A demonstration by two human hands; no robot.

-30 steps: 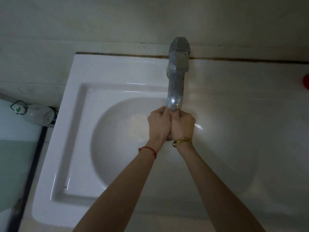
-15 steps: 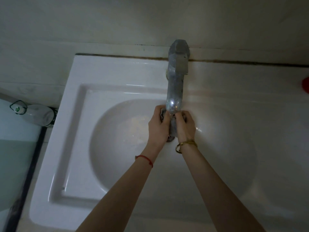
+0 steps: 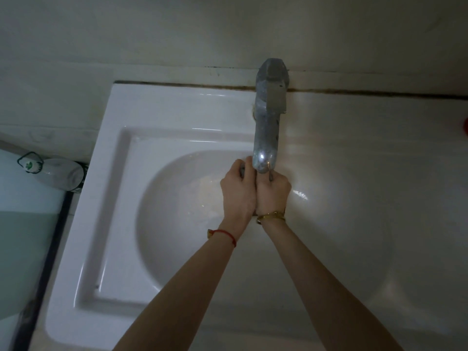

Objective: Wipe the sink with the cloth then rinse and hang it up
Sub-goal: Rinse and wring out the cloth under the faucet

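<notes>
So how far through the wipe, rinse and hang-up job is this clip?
Mid-rinse, apparently. The left hand and right hand are pressed together under the faucet spout, gripping the cloth, of which only grey slivers show. The sink basin looks wet; whether wiping is finished is unclear. Hanging up remains.

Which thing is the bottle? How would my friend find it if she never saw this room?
Start at the big white sink and look past its left edge. There, by the wall, a clear plastic bottle lies on its side. It has a green and white label at one end, and unlike the upright metal tap, it is see-through and tipped over.
</notes>
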